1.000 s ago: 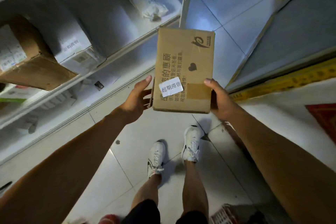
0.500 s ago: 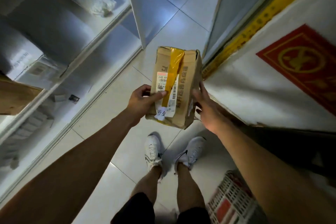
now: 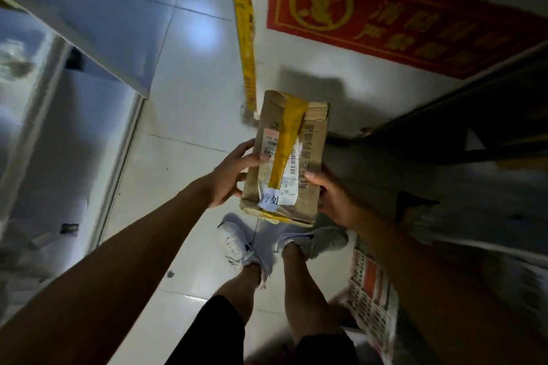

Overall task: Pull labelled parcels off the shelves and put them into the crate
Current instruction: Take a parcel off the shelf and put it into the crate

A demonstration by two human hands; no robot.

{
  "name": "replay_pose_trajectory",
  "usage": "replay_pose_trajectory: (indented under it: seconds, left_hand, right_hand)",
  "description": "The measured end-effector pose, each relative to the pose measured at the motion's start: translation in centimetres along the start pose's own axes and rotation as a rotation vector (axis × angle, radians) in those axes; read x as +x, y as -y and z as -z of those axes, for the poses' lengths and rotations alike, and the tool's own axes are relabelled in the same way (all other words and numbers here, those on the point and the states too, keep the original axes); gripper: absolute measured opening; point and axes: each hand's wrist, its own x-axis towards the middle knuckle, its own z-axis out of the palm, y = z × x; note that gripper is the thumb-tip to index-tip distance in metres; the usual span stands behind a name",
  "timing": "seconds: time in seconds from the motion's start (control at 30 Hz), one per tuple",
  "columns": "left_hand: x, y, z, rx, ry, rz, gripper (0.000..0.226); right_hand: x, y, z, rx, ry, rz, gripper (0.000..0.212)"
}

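A brown cardboard parcel [image 3: 311, 142] with yellow tape and a white shipping label hangs in front of me above my feet. My left hand [image 3: 229, 175] grips its left edge, thumb pressed on the label. My right hand [image 3: 332, 195] holds the right side, thumb on the top face. The white lattice crate [image 3: 370, 299] with a red patch stands on the floor at the lower right, partly hidden behind my right forearm.
White metal shelving [image 3: 98, 62] runs along the left, blurred, with small items on its lower level. A red and yellow floor mat [image 3: 400, 9] and a yellow tape strip [image 3: 246, 24] lie ahead. A dark cabinet [image 3: 474, 127] stands right. My white shoes [image 3: 240, 246] are on the tiles.
I have turned right, away from the shelves. The parcel was flipped from its printed face to its taped, labelled face, and my right hand closed on its right side. More of the crate shows.
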Motion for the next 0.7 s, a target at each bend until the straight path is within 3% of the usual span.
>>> replay_pose_trajectory:
  seconds: [0.23,0.47,0.6,0.7]
  left_hand:
    - [4.1,-1.1,-8.4,0.250,0.229,0.053,0.089]
    - [7.3,-2.2,-18.2,0.451,0.355,0.067,0.068]
    - [8.8,-2.0,-24.4,0.585,0.448,0.076,0.075]
    - [9.4,-1.4,-29.1,0.654,0.501,0.077,0.055]
  right_hand:
    - [-3.6,-4.1,8.3,0.173,-0.136,0.077,0.123]
    - [-9.5,-8.0,14.0,0.387,-0.311,0.179,0.105]
    - [-13.4,-10.6,16.0,0.486,-0.440,0.250,0.088]
    - [-15.2,-13.4,17.7,0.551,-0.510,0.292,0.099]
